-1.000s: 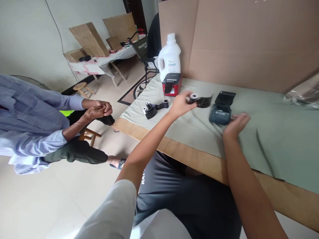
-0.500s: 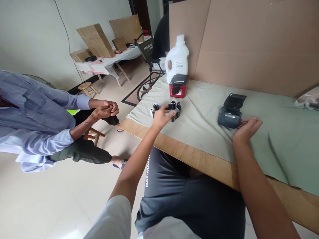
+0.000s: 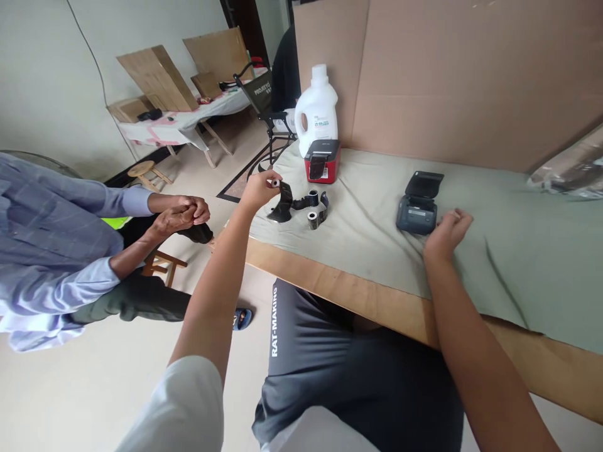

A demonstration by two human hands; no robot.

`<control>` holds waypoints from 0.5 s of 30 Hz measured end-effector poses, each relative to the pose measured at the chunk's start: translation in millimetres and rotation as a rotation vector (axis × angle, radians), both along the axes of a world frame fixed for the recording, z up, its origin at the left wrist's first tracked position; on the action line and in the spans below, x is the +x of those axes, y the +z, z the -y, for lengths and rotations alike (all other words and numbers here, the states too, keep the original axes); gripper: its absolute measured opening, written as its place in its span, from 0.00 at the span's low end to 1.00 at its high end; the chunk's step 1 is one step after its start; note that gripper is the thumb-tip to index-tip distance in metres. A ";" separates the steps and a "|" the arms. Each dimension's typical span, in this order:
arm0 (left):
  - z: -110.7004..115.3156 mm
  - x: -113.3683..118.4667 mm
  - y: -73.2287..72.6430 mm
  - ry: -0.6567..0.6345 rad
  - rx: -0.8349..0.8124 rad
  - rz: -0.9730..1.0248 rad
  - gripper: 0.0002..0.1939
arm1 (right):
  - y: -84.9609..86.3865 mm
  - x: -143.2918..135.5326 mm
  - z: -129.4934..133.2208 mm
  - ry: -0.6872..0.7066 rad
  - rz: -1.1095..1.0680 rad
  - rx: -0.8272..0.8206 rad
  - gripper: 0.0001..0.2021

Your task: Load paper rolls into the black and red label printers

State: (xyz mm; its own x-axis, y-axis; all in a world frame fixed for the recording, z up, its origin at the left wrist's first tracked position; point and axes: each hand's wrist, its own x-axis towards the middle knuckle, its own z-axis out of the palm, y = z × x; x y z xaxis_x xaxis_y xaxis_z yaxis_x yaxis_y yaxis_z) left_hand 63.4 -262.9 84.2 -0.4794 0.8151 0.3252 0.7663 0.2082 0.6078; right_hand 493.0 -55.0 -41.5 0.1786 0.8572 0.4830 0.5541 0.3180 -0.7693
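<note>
My left hand (image 3: 259, 190) pinches a small paper roll (image 3: 284, 202) with a white core, raised over the table's left part. From it hangs a dark, glossy printed strip whose lower end reaches the cloth. Just right of it lie another dark roll (image 3: 311, 198) and a partly unwound roll (image 3: 313, 220). My right hand (image 3: 447, 233) rests beside the right edge of a small dark printer (image 3: 416, 217), whose lid stands up. Its fingers are curled closed; whether they hold anything is hidden. A red and black printer (image 3: 323, 164), also with its flap raised, stands behind the rolls.
A white jug (image 3: 318, 113) stands behind the red printer, before a tall cardboard panel (image 3: 447, 88). Clear plastic wrapping (image 3: 570, 166) lies at the right. At the left sits another person, hands (image 3: 181, 215) clasped. The table's wooden edge (image 3: 339, 279) runs in front.
My left hand has moved left and up from among the rolls, lifting one with its strip trailing. My right hand's fingers have curled in beside the dark printer. The view has shifted slightly right.
</note>
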 end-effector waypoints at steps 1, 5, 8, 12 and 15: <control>5.0 12.7 5.5 -0.046 0.091 0.051 0.14 | 6.8 -2.7 6.4 -0.035 -0.026 0.018 0.20; 11.1 89.5 11.0 -0.306 0.277 0.373 0.14 | 41.9 -17.7 46.1 0.223 -0.080 0.089 0.14; -5.9 153.1 -3.2 -0.528 0.285 0.579 0.18 | 63.0 -27.7 75.9 0.641 -0.185 -0.020 0.16; -49.1 210.6 -31.4 -0.739 0.317 0.702 0.21 | 67.8 -29.2 84.5 0.859 -0.273 -0.137 0.22; -83.9 235.0 -50.5 -0.737 0.327 0.841 0.24 | 60.2 -19.7 68.0 0.853 -0.322 -0.184 0.26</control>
State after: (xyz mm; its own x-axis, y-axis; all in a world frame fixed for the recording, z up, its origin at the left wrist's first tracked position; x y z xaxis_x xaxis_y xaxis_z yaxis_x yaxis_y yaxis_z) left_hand 298.4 -179.0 33.7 -0.0885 0.9222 0.3765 -0.0338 -0.3805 0.9242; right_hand 473.3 -123.0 18.7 -0.4455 0.8182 0.3634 -0.0604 0.3776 -0.9240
